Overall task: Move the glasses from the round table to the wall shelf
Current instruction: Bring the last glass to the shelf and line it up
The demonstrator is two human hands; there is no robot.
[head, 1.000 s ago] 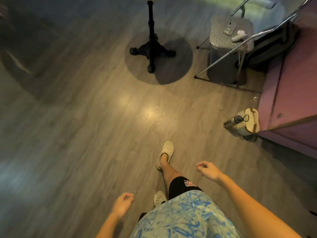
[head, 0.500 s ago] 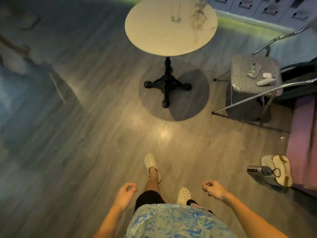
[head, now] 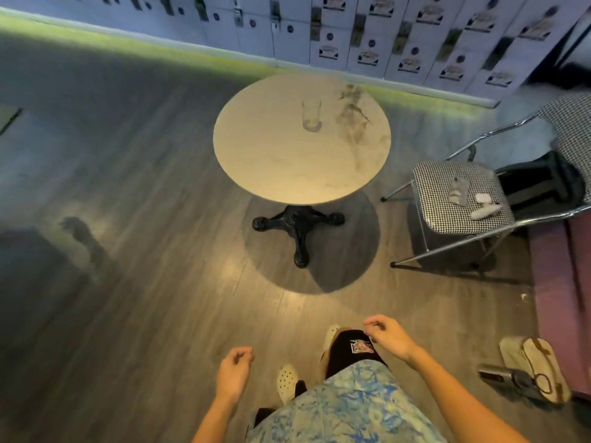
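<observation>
1 clear drinking glass (head: 311, 116) stands upright on the round table (head: 271, 174), toward the table's far side and a little right of its middle, well beyond both hands. Just right of the glass, a blurred grey smear lies across the tabletop; whether it is a second glass or only a shadow cannot be told. The pale tabletop sits on a black cast pedestal base (head: 299, 227) with spreading feet, planted on grey wood-look flooring (head: 128, 282).

Both hands hang low, far short of the table and touching nothing. The left hand (head: 233, 372) is empty, its fingers loosely curled inward. The right hand (head: 388, 337) is also empty, fingers bent in a relaxed half-curl, hovering above the person's black knee sleeve (head: 351, 350). Below the hands are patterned blue shorts (head: 345, 410) and 2 pale perforated clogs, 1 of them (head: 287, 378) between the hands.

To the right of the right hand and farther off, a folding chair (head: 460, 199) with a checked seat carries a few small pale items. Nearer, right of that hand, a cream bag (head: 537, 362) and a dark bottle (head: 508, 378) lie on the floor beside a mauve cabinet (head: 563, 282). Beyond the table, a wall of white lockers (head: 351, 36) spans the background.
</observation>
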